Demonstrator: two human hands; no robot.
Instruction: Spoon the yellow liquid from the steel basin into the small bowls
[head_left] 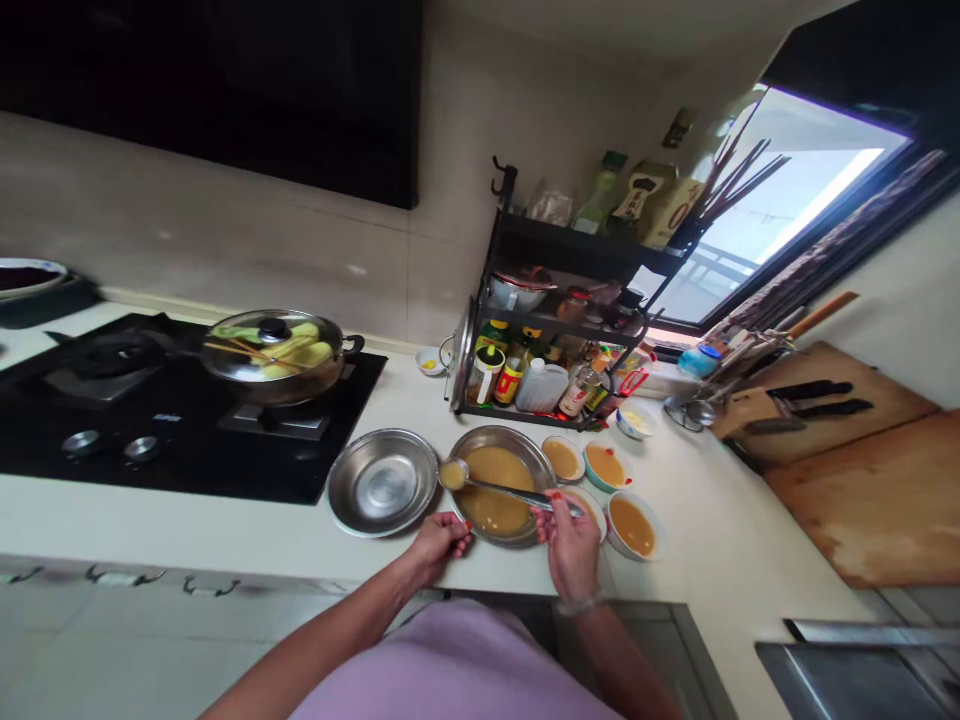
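My right hand (571, 548) is closed around the dark handle of a ladle (501, 489). The ladle reaches leftward across a steel basin (551, 462) of cloudy yellow-brown liquid, and its filled cup is at the basin's left rim. With curled fingers, my left hand (441, 540) grips this basin's near-left rim. Left of it stands a second steel basin (382, 485), showing its bare shiny bottom. Several bowls of similar liquid stand to the right, among them a white bowl (634, 528) and a green-edged bowl (609, 468). My right hand partly hides another bowl (592, 507).
A lidded pan (274, 358) with food inside sits on the black gas hob (187, 450) at left. Behind the basins stands a black rack (581, 245) of bottles and jars. Knives in a block (754, 410) and wooden boards (862, 490) lean at right.
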